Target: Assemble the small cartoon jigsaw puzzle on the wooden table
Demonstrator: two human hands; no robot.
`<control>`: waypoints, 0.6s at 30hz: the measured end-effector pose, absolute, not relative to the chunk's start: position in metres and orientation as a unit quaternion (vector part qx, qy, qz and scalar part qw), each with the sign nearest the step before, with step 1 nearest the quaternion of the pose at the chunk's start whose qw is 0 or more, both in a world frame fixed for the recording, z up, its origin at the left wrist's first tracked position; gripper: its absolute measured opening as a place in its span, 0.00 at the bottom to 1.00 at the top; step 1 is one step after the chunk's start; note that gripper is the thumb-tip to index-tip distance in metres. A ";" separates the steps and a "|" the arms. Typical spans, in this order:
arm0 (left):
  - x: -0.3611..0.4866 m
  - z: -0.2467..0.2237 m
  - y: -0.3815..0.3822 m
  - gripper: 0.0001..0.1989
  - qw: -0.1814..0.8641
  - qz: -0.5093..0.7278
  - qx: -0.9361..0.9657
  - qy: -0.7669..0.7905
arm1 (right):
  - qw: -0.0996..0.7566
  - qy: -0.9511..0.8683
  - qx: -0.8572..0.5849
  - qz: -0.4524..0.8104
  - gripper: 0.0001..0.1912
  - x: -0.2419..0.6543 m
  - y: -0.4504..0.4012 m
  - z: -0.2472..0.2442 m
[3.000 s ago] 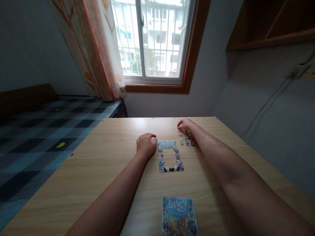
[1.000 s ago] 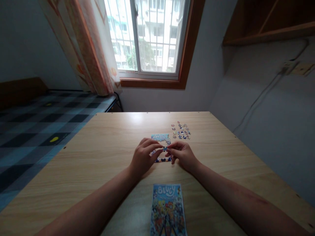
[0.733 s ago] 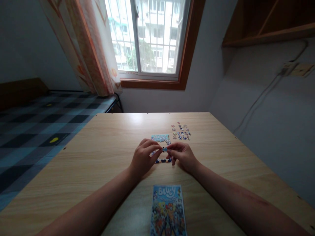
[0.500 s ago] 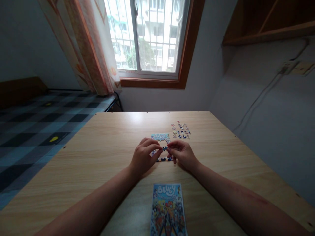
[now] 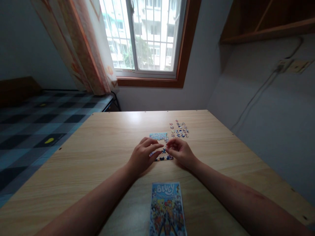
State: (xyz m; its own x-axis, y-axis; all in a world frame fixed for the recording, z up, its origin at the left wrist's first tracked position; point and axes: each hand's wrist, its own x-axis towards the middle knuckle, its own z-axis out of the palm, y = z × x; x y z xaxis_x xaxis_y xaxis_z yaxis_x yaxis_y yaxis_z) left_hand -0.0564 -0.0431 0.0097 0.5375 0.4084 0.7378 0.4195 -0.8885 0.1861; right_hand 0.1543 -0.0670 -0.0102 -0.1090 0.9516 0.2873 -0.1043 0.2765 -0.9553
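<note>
A small blue puzzle piece (image 5: 163, 151) is at the fingertips of my right hand (image 5: 180, 151), whose thumb and fingers are pinched together. My left hand (image 5: 143, 153) hovers just left of it, thumb and index finger spread with a gap between them. Beneath and between both hands lies a partly assembled jigsaw puzzle (image 5: 158, 135), a frame of joined pieces with bare table inside. My hands hide parts of its left and right sides.
Several loose puzzle pieces (image 5: 182, 130) lie beyond my right hand. Closer to me is a blue box or card (image 5: 167, 206) printed "BLUEY". The wooden table (image 5: 103, 137) stands beside a bed with checked cloth (image 5: 71, 113), below a window (image 5: 152, 39).
The left fingertips have come off the puzzle piece and spread apart. The piece has turned slightly and stays by the right fingertips. The whole view has shifted a little.
</note>
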 end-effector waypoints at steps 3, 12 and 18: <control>-0.057 0.009 -0.042 0.07 0.014 -0.402 -0.887 -0.229 | 0.543 -0.590 -0.371 0.467 0.10 0.156 -0.066 -0.013; -0.061 0.004 -0.037 0.03 -0.015 -0.356 -0.892 -0.279 | 0.475 -0.790 -0.357 0.152 0.03 0.170 -0.066 -0.001; -0.058 0.001 -0.038 0.03 -0.058 -0.357 -0.883 -0.300 | 0.420 -0.834 -0.339 0.120 0.05 0.169 -0.065 -0.005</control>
